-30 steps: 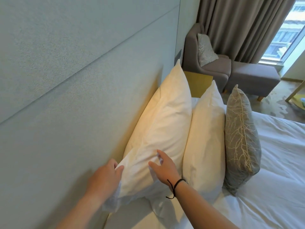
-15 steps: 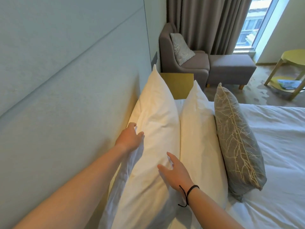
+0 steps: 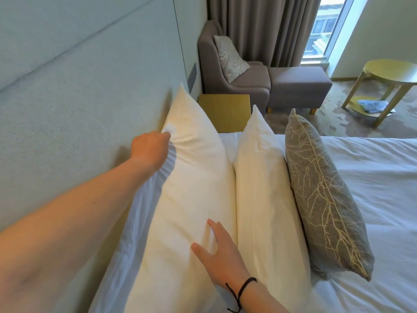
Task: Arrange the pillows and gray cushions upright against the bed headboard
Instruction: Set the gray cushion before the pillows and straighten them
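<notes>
Two white pillows stand upright in a row against the pale padded headboard [image 3: 79,114]. The back pillow [image 3: 194,177] leans on the headboard; my left hand [image 3: 150,150] is closed on its upper back edge, pinching the fabric. My right hand [image 3: 217,251] lies flat with fingers spread on that pillow's front face, low down. The front white pillow [image 3: 266,195] stands against it. A gray cushion [image 3: 320,195] with a pale branch pattern leans upright against the front pillow.
White bedding [image 3: 372,188] spreads to the right. Beyond the bed are a yellow nightstand [image 3: 225,111], a gray armchair [image 3: 230,73] holding another patterned cushion [image 3: 230,55], a gray ottoman [image 3: 297,84], and a yellow side table [image 3: 392,73] by the window.
My left hand slid up the back pillow's rear edge and closed on the fabric. My right hand stayed flat on the pillow's front. The view swung right.
</notes>
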### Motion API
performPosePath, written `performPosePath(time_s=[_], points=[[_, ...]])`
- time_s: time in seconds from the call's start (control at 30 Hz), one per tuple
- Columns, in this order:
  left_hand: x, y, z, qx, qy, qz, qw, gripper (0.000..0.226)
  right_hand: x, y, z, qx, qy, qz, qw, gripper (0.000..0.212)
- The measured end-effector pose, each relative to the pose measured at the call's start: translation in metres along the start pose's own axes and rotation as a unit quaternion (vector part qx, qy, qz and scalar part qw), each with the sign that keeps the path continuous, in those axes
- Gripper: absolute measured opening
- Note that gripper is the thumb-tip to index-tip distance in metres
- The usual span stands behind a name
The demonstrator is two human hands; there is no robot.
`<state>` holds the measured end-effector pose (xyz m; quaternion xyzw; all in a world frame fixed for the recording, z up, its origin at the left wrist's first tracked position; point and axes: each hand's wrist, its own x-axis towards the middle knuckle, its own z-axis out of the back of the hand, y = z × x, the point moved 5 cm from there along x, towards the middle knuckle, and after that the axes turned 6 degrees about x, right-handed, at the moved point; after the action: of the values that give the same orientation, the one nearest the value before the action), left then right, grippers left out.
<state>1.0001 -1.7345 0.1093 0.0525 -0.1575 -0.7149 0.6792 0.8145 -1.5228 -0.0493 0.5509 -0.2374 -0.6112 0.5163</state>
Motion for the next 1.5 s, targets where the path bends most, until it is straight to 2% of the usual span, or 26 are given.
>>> performPosePath(time_s=[0.1,0.2,0.27,0.4,0.57,0.63,0.87,1.03,1.33,1.5], points=[[-0.005,0.0,-0.014,0.029,0.028,-0.004,0.999,0.025,-0.007,-0.005,-0.005,0.013,0.001,-0.001,1.0,0.084],[-0.016,-0.002,-0.033,-0.031,0.058,0.019,0.998,0.02,-0.012,-0.012,-0.003,0.001,0.006,-0.015,1.0,0.084],[-0.025,0.002,-0.043,-0.094,0.07,0.062,0.991,0.016,-0.015,-0.016,-0.001,-0.012,0.015,-0.02,1.0,0.086],[-0.068,0.007,-0.056,-0.245,0.122,0.163,0.948,0.031,-0.02,-0.015,-0.001,-0.017,0.028,-0.025,0.999,0.09],[-0.163,0.007,-0.055,-0.358,0.152,0.208,0.898,0.035,-0.029,-0.003,-0.006,-0.017,0.031,-0.019,0.999,0.094],[-0.202,0.012,-0.051,-0.375,0.15,0.214,0.889,0.033,-0.033,0.001,-0.008,-0.025,0.032,-0.013,0.999,0.092],[-0.322,0.016,-0.033,-0.37,0.162,0.224,0.887,0.028,-0.054,0.017,-0.021,-0.04,0.042,0.011,0.998,0.089],[-0.392,0.016,-0.014,-0.306,0.166,0.222,0.911,0.046,-0.072,0.026,-0.036,-0.045,0.059,0.028,0.997,0.09],[-0.424,0.032,0.01,-0.246,0.125,0.227,0.934,0.031,-0.094,0.032,-0.048,-0.115,0.137,0.105,0.978,0.085],[-0.429,0.029,0.004,-0.145,0.131,0.23,0.953,0.046,-0.099,0.021,-0.038,-0.136,0.143,0.115,0.974,0.083]])
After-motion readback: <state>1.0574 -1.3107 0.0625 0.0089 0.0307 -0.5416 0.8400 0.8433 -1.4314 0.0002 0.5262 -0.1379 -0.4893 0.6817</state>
